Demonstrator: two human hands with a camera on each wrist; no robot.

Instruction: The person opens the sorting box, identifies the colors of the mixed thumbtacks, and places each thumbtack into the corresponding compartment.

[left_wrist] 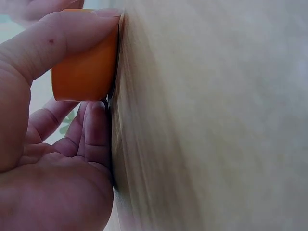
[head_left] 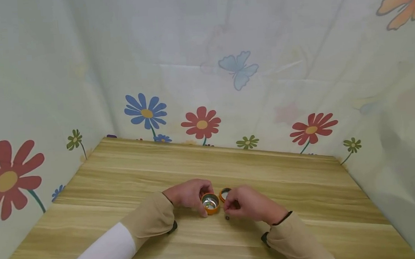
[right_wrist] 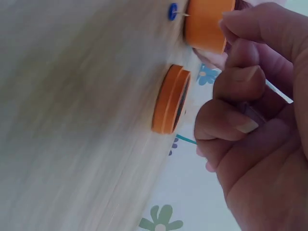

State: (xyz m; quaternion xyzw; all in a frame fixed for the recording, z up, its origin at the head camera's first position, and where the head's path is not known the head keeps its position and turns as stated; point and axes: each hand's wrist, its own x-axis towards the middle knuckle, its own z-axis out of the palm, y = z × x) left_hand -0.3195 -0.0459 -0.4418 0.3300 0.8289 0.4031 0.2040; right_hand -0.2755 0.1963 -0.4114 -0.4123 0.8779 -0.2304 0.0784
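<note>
Orange tin (head_left: 213, 212): stands upright and uncovered on the desk (head_left: 142, 169), near the middle of its near half; small coloured pieces lie inside, too small to identify. Left hand (head_left: 191, 194): grasping the tin by its outer wall, thumb on the near side, fingers behind. Assessed as light and stiff, with a smooth wall that may slip; a low grip on opposite sides, clear of the mouth, should suit it. Pushpin (right_wrist: 173, 12): blue head down on the desk, point up, just beside the tin. Judged very light and sharp; best taken by the head. Right hand (head_left: 249, 204): fingers curled, thumb near forefinger, above the pushpin; whether anything is held cannot be told. Orange lid (right_wrist: 169, 101): lies hollow side up beside the tin. Beyond: flower-printed sheeting (head_left: 187, 39).
</note>
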